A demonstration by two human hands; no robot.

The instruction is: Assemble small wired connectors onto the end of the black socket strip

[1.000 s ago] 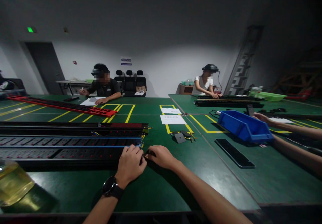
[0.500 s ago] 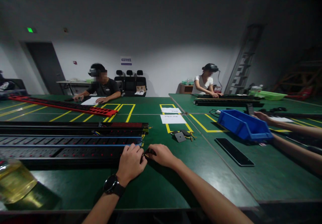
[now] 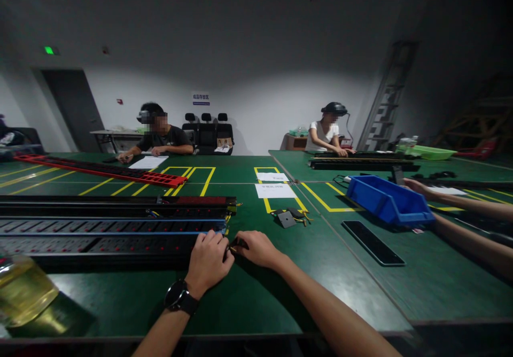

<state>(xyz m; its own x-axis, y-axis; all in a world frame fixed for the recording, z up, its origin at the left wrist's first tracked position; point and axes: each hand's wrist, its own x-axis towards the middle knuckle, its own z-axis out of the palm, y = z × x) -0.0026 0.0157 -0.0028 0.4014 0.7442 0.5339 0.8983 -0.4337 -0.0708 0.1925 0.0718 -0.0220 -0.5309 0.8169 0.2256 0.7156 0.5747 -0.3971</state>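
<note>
At the right end of the nearest long black rail (image 3: 136, 246), my left hand (image 3: 210, 258) is closed over the rail's end. A black watch sits on that wrist. My right hand (image 3: 254, 247) meets it from the right, thumb and fingers pinched. A small dark piece with a yellowish tip (image 3: 233, 249) shows between the two hands; its kind is too small to make out. Behind lie more long rails, one blue-edged (image 3: 160, 227) and one dark (image 3: 192, 203), with thin yellow wires at their ends. Black parts with yellow-tipped wires (image 3: 289, 218) lie beyond my right hand.
A bottle of yellow liquid (image 3: 26, 293) stands near left. To the right are a dark tablet-like slab (image 3: 372, 243), a blue bin (image 3: 390, 199) and another person's arms (image 3: 473, 239). Paper sheets (image 3: 274, 191) and a red rail (image 3: 100, 171) lie farther back, with two co-workers across the table.
My hands hold nearly the same place and grip. Across the table at left, the co-worker's hands have shifted slightly around the paper. The view has tilted a little.
</note>
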